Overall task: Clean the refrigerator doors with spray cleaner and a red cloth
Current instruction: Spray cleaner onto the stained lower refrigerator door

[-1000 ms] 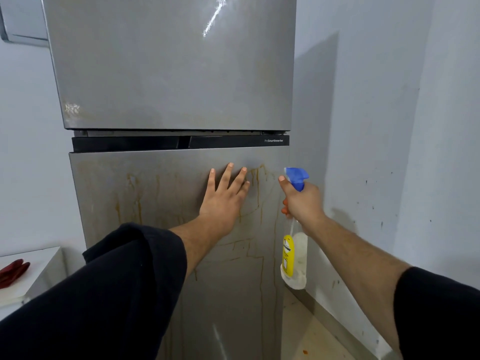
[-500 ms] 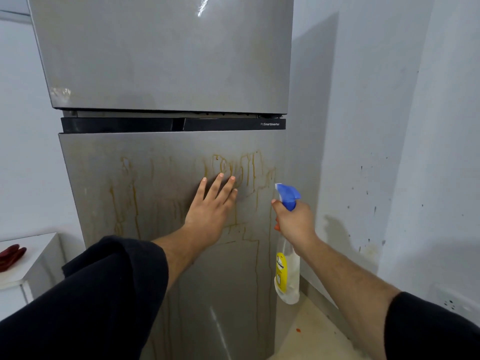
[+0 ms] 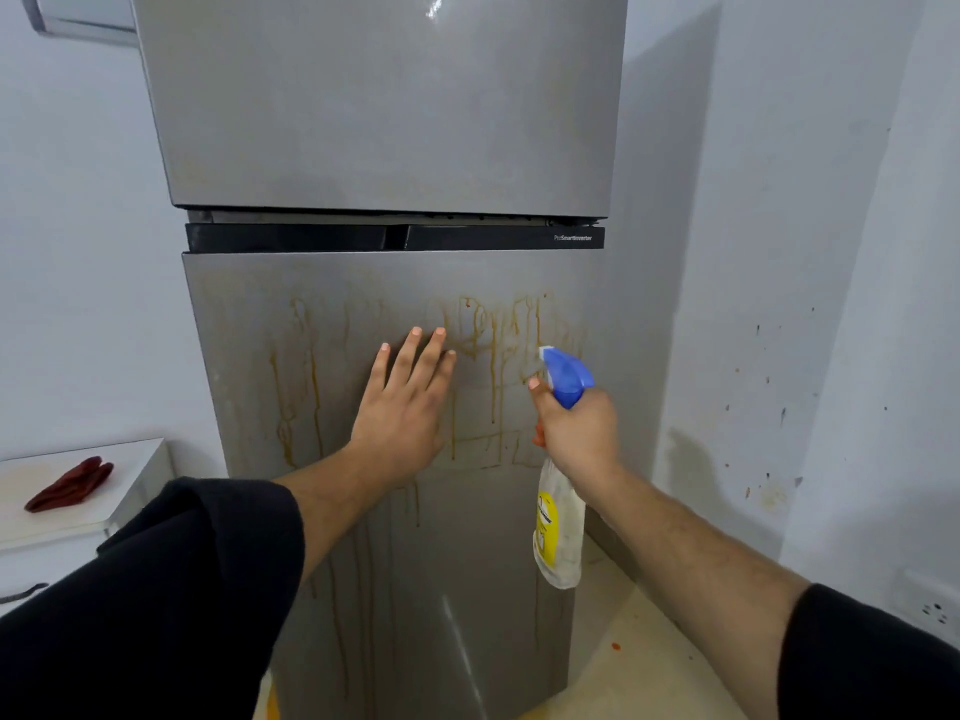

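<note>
Blue-topped spray bottle [image 3: 560,532] upright, nozzle [image 3: 546,351] toward door [image 3: 363,589]

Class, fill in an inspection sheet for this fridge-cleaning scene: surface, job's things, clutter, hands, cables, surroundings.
Surface: lower door streaked with brown drips; upper door shows no drips.
Job's things: spray bottle held up near the lower door; red cloth lying on the white counter, left.
Clutter: nothing seen.
Hands: left hand flat on the lower door; right hand grips the spray bottle.
Cables: nothing seen.
Surroundings: speckled wall right of the fridge; orange spot on the floor.
</note>
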